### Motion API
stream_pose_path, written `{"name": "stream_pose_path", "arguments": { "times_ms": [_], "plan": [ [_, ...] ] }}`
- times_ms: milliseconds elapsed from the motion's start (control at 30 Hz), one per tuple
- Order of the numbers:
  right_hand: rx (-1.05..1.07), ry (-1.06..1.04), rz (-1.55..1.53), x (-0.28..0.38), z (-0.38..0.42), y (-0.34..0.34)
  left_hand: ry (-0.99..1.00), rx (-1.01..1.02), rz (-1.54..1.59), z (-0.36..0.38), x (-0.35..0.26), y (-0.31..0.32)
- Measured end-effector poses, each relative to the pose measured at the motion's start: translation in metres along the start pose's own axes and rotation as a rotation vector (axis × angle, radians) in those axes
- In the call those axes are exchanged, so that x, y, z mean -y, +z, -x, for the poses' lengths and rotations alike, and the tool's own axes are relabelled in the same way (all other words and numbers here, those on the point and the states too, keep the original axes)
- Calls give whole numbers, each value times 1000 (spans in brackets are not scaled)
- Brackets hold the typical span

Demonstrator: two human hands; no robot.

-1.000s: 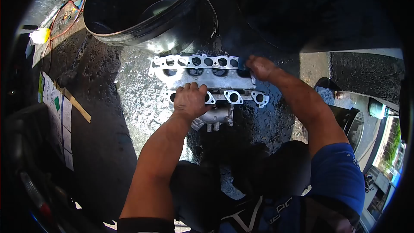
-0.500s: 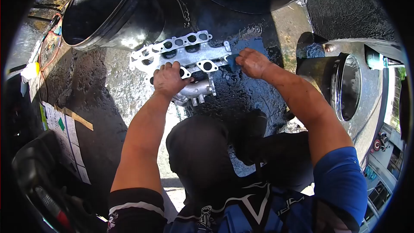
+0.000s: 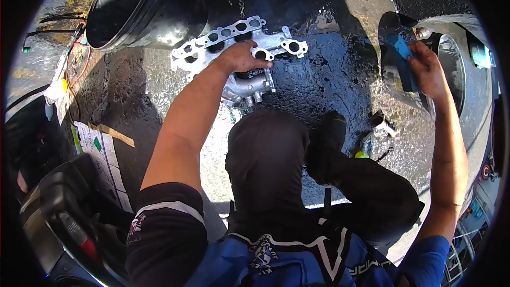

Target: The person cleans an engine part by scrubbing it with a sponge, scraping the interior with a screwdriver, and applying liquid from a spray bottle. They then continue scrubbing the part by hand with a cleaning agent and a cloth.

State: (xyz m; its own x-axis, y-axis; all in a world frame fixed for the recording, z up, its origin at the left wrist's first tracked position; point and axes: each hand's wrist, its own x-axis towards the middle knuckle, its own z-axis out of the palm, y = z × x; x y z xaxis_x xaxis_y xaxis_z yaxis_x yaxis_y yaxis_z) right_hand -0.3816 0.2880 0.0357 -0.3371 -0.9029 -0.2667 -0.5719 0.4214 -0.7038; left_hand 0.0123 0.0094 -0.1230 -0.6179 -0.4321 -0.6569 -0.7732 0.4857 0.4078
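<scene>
A silver cast-metal manifold [image 3: 228,53] with several round ports lies on the wet, dark ground in front of me. My left hand [image 3: 243,57] grips its near side beside an oval flange, thumb on the near edge. Out to the right, my right hand [image 3: 425,66] is raised away from the part and pinches a blue cloth-like piece [image 3: 402,48]. Part of the manifold is hidden under my left hand and forearm.
A large black drum [image 3: 143,10] leans at the upper left, and a metal bucket [image 3: 451,69] is behind my right hand. A short pipe piece [image 3: 383,125] lies on the right. Printed cardboard [image 3: 106,159] and a black car part with a red lamp [image 3: 69,223] are at the left.
My right hand has moved from the manifold's right end far to the right with the blue piece. My left hand has shifted right along the manifold, whose right-end flange now shows.
</scene>
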Motion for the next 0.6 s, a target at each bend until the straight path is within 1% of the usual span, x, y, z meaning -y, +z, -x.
{"name": "stream_pose_path", "arguments": {
  "times_ms": [33,67,100,133,167,233,300,367,400,433,500,567,600],
  "plan": [
    [-135,-28,-10,-3,23,-10,-1,-23,-148,-16,-5,14],
    [-40,84,-33,-7,43,-36,-49,-8,-164,-21,-12,19],
    [-144,142,-86,-21,69,-50,-95,3,-178,-25,-20,21],
    [-185,5,-224,-39,91,-63,-111,0,-178,-24,-25,20],
    [-406,70,-335,-46,116,-66,-102,15,-175,-24,-27,18],
    [-337,154,-306,-82,160,-100,-70,-55,-191,-28,-24,27],
    [-372,250,-363,-101,189,-108,-87,-22,-179,-28,-28,25],
    [-552,323,151,-116,209,-103,-24,-60,-213,-33,-26,28],
    [-558,334,152,-113,215,-100,53,-98,-254,-34,-23,28],
    [-557,344,144,-111,219,-97,-33,-80,-149,-23,-39,16],
    [-505,382,151,-121,218,-107,8,-186,-10,-12,-50,3],
    [-543,382,171,-128,206,-117,7,-216,127,-22,-47,-9],
    [-493,378,186,-125,194,-119,10,-217,211,-16,-61,-21]
  ]
}}
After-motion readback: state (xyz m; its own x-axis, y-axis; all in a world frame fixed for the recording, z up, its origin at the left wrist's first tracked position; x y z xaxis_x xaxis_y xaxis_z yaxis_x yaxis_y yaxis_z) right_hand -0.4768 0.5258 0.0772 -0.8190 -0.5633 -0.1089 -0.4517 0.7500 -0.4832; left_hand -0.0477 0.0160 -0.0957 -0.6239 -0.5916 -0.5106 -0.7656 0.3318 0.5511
